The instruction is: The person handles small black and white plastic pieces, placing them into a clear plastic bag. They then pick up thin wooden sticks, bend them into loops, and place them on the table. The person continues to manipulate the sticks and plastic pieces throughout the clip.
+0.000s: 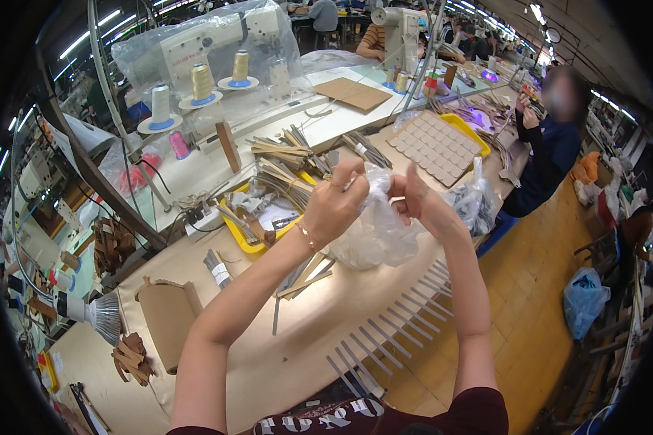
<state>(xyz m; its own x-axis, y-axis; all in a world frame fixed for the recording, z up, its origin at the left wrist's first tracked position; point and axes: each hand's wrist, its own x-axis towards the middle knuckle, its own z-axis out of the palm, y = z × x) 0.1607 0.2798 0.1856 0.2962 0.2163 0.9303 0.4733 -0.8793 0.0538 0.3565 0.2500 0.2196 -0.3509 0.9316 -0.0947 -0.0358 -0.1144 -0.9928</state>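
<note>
Raised over the table in front of me is a clear plastic bag (pixel 377 235), its top gathered and its lower part hanging full. My left hand (pixel 337 199) is closed round the gathered neck. On the other side, my right hand (pixel 424 203) has its thumb up and its fingers curled against the bag's neck. What the bag holds is too blurred to name. Beneath and left of it, bundles of thin grey and tan strips (pixel 286 177) lie in and around a yellow tray (pixel 243 235). A row of separate grey strips (pixel 392 330) lines the table's near right edge.
A cardboard piece (pixel 170 319) and brown scraps (pixel 132 359) lie left, beside a lamp (pixel 103 319). Behind stand thread cones (pixel 202 83) and a plastic-covered sewing machine (pixel 218 51). A board of round pieces (pixel 435 148) is at far right, near a co-worker (pixel 548 148).
</note>
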